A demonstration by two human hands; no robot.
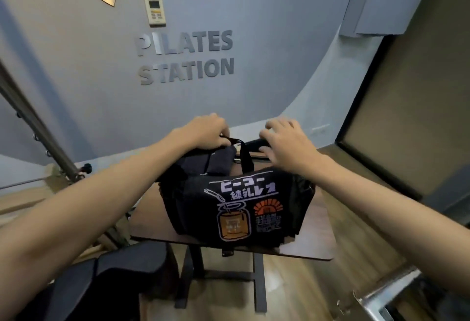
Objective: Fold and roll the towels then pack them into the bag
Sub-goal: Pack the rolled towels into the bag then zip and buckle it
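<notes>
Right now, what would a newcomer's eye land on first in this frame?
First the black bag with its white and orange print, sitting on the small wooden table at centre. Both hands work at its far top edge: the left hand holds the black strap in its grip, while the right hand rests open beside it. Behind, large grey letters reading PILATES STATION fill the wall.

Your two arms are bare from wrist to past the elbow, no sleeves showing. Left hand and right hand carry no gloves, no rings, no watch that you can see.
</notes>
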